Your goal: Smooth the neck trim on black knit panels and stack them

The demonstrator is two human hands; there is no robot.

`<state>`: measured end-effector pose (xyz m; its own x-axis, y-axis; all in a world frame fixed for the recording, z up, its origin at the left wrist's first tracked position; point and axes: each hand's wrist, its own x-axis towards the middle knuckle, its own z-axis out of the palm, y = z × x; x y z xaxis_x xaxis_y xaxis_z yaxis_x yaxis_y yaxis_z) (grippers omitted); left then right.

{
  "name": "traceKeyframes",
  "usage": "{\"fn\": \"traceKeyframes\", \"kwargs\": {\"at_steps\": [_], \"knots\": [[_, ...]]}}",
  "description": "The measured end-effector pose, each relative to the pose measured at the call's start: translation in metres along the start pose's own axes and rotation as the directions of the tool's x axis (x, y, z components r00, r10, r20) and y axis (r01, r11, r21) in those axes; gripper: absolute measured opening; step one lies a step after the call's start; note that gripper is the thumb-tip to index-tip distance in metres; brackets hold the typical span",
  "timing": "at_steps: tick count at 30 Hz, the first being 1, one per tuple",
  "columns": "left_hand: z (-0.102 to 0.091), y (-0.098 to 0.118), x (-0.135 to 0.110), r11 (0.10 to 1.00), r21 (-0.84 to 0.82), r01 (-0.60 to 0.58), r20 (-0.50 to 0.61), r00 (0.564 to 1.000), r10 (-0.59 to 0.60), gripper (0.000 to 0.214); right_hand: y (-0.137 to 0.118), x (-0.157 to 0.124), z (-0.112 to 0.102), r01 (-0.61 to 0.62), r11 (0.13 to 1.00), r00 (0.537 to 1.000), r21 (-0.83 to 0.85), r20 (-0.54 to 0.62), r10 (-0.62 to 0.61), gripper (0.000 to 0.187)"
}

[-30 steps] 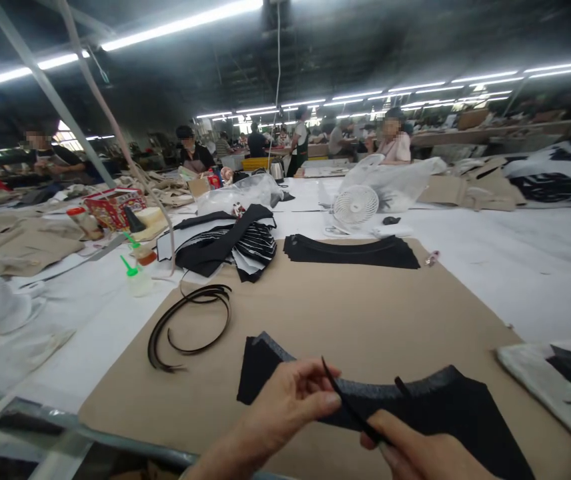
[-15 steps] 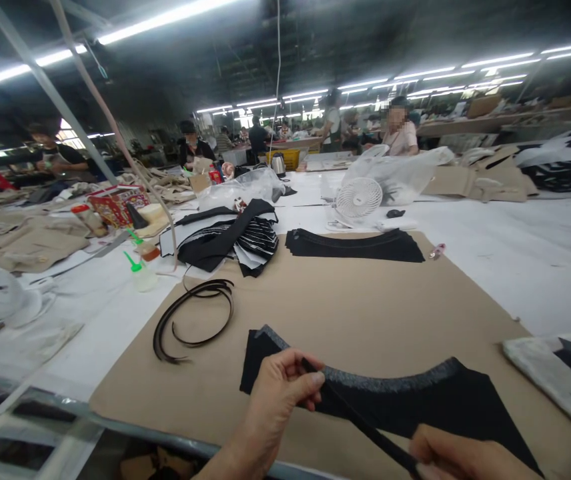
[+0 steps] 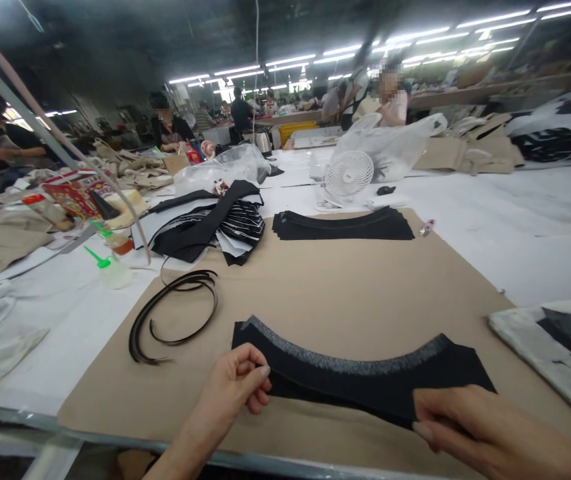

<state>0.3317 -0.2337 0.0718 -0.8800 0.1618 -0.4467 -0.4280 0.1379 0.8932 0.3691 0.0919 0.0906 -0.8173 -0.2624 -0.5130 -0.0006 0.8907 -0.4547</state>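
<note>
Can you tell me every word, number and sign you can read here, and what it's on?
None can be read.
Red patterned rectangular carton: its printing is too blurred.
Round white plastic fan: any mark at its middle is too small.
Curved black fabric piece with a grey band: no writing shows.

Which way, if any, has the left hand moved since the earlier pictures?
Yes. The left hand has moved leftward, nearer to the coiled dark strips on the brown sheet and toward the left end of the curved black piece.
</note>
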Motion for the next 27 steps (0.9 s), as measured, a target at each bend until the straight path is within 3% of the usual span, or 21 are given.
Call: {"fn": "traceKeyframes", "kwargs": {"at_steps": [2,4,8,11,14,17,20,23,27], "knots": [[0.001,0.006,-0.001,1.0,-0.015,-0.026,-0.001,1.0,0.026,0.031,-0.003,0.001,-0.006,-0.028,0.999,0.999,0.032,0.037,0.027,0.029],[0.006,0.012,-0.003,0.983,-0.181,-0.04,0.012,0.999,0.043,0.025,-0.008,0.0,-0.01,-0.065,0.996,0.997,0.059,0.043,0.062,0.027],[0.021,0.02,-0.005,0.783,-0.621,0.026,0.073,0.997,0.025,0.016,-0.017,-0.002,-0.017,-0.155,0.963,0.977,0.219,0.178,0.117,0.025],[0.033,0.017,0.0,0.7,-0.713,0.042,0.06,0.998,0.001,0.016,-0.018,0.0,-0.016,-0.189,0.918,0.958,0.35,0.27,0.094,0.027],[0.043,0.012,0.005,0.703,-0.711,0.005,0.003,1.0,-0.005,0.018,-0.017,0.004,-0.012,-0.171,0.88,0.956,0.444,0.289,0.039,0.031],[0.049,0.014,0.005,0.832,-0.554,-0.033,-0.006,0.999,0.035,0.035,-0.015,0.007,-0.009,-0.164,0.863,0.96,0.478,0.279,0.028,0.031],[0.053,0.019,0.004,0.991,-0.066,-0.114,0.067,0.991,0.119,0.032,-0.013,0.01,-0.006,-0.134,0.85,0.97,0.509,0.244,0.007,0.03],[0.058,0.022,0.002,0.9,0.387,-0.2,0.184,0.973,0.137,0.021,-0.01,0.012,-0.001,-0.112,0.834,0.971,0.54,0.237,-0.023,0.03],[0.07,0.023,0.003,0.737,0.624,-0.26,0.302,0.95,0.079,0.016,-0.008,0.013,0.003,-0.109,0.835,0.969,0.539,0.245,-0.032,0.025]]}}
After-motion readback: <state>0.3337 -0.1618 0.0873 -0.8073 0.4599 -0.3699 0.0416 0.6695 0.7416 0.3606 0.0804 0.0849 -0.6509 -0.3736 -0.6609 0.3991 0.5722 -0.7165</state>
